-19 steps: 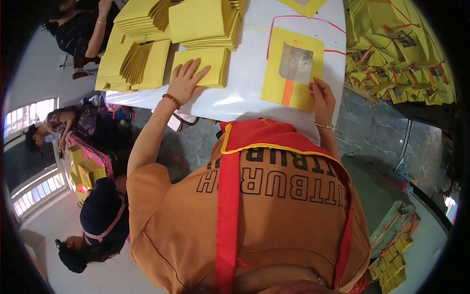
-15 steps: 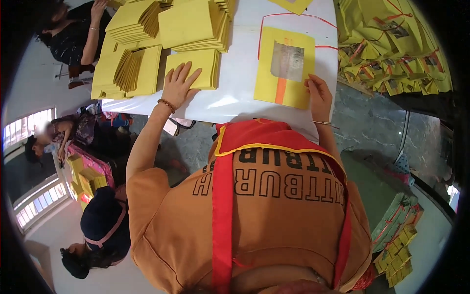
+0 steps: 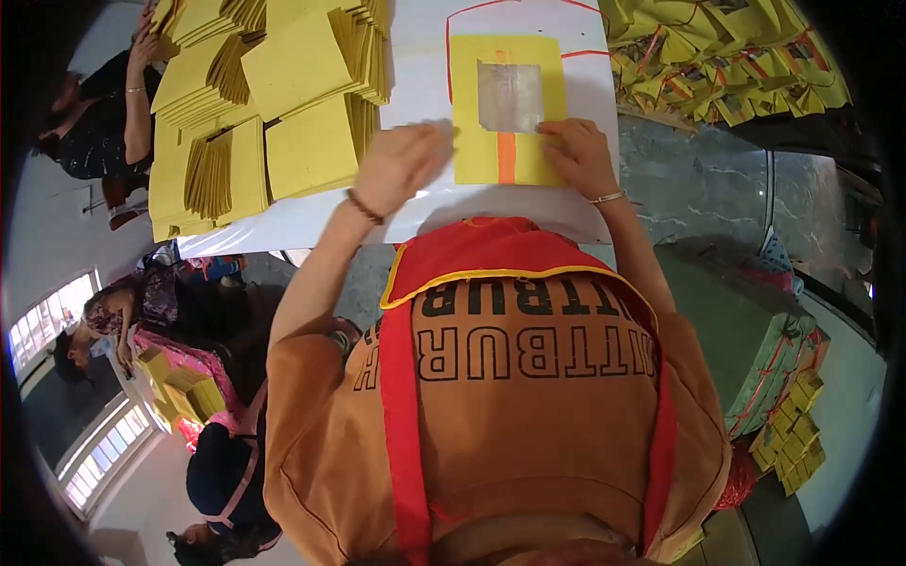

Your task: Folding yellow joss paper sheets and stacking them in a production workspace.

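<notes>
My right hand [image 3: 576, 151] presses flat on the yellow sheet [image 3: 505, 108] with its silver square and orange stripe; my left hand [image 3: 401, 165] hovers open, blurred, beside it.

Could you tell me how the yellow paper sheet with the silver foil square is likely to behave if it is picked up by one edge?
The yellow paper sheet with the silver foil square lies flat and looks thin, so it would probably droop. It likely slides easily on the smooth white table. The right hand rests on its lower corner.

sheet [image 3: 508, 104]: yellow, silver patch, orange stripe | table [image 3: 415, 57]: white
</notes>
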A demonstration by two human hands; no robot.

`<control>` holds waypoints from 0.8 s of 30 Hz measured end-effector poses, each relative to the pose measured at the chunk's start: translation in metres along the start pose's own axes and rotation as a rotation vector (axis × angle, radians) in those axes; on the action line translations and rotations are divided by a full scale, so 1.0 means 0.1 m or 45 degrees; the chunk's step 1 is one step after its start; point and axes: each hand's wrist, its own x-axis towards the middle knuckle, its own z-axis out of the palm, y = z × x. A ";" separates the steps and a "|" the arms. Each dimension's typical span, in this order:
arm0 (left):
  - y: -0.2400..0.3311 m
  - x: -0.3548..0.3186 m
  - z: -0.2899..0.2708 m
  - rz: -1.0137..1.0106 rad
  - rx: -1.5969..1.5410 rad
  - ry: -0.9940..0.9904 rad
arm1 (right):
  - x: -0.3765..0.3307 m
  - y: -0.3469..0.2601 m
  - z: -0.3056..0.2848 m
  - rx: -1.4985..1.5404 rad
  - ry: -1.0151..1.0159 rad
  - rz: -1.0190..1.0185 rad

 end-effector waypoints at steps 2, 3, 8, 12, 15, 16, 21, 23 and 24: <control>0.13 0.11 0.30 0.062 -0.105 -0.036 | -0.01 0.07 0.09 0.010 0.029 0.033; 0.19 0.14 0.40 0.095 -0.056 -0.127 | -0.02 0.10 0.12 0.022 0.060 0.056; 0.22 0.20 0.46 0.180 0.016 -0.270 | 0.02 0.15 0.13 0.116 0.028 0.093; 0.21 0.26 0.43 0.145 -0.151 -0.326 | 0.01 0.22 0.12 0.247 -0.024 0.095; 0.17 0.34 0.39 0.019 -0.386 -0.254 | 0.02 0.24 0.03 0.628 -0.135 0.314; 0.14 0.35 0.37 -0.082 -0.444 -0.322 | 0.01 0.25 0.05 0.629 -0.132 0.313; 0.09 0.39 0.36 -0.165 -0.485 -0.402 | -0.02 0.27 0.07 0.604 -0.076 0.259; 0.10 0.41 0.35 -0.189 -0.473 -0.428 | -0.02 0.26 0.06 0.629 -0.094 0.262; 0.10 0.41 0.34 -0.188 -0.471 -0.428 | -0.03 0.26 0.06 0.653 -0.114 0.266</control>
